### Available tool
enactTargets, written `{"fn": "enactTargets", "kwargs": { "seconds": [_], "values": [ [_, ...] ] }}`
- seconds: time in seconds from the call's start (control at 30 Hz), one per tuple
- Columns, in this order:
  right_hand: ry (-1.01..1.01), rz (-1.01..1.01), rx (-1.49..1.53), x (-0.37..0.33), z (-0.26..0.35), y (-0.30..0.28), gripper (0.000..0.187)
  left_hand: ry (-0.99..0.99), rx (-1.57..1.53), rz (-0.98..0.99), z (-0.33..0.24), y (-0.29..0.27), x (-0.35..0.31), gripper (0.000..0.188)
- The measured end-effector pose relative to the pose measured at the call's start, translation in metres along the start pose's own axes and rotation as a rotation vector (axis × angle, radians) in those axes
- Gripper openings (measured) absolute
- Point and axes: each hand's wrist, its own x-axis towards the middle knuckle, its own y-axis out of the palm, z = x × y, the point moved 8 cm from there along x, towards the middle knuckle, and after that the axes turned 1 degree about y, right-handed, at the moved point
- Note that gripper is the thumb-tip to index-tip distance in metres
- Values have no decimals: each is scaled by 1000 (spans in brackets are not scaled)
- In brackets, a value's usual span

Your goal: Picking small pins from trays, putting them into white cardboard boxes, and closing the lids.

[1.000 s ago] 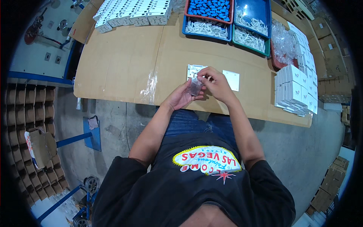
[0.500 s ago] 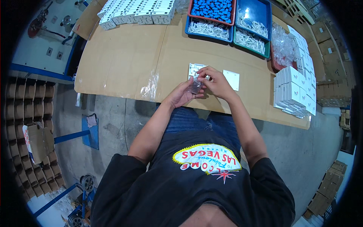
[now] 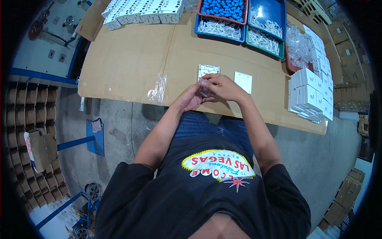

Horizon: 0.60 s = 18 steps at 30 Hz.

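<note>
Two hands meet at the centre of the frame, just over the near edge of the desk [image 3: 131, 59], which is covered in brown cardboard. The left hand [image 3: 190, 97] and the right hand [image 3: 223, 87] are both curled shut around a small clear bag [image 3: 205, 88]; what the bag contains is too small to make out.

Just beyond the hands, a white plate with cut-outs [image 3: 207, 71] lies flat on the desk, and a plain white square plate [image 3: 243, 81] lies to its right.

At upper centre, a row of small white boxes [image 3: 143, 12] runs along the far edge. Right of it stand a blue tray of blue and white parts [image 3: 221, 18] and a green tray of white parts [image 3: 266, 40]; the top of each is cut off by the frame. A heap of clear bags [image 3: 297, 44] sits at upper right. A stack of white boxes [image 3: 310, 93] stands at the right edge of the desk; its markings are unreadable.

Brown cardboard tubes [image 3: 28, 111] line the left of the frame, partly lost in the dark rim.
</note>
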Motion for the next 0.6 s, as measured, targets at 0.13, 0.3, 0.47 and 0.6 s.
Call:
{"fn": "enactTargets", "kwargs": {
  "seconds": [0.13,0.3,0.47,0.6],
  "values": [
    [-55,115,-108,8,5,11,44,-35,14,-28,4,-5,-1,49],
    [-10,71,-238,9,5,8,46,-10,-9,-48,4,-6,1,48],
    [-7,14,-2,15,7,-29,40,-40,-8,91,5,-11,1,66],
    [98,-321,-13,44,-54,-101,19,-107,-157,161,7,-8,2,74]
  ]
}}
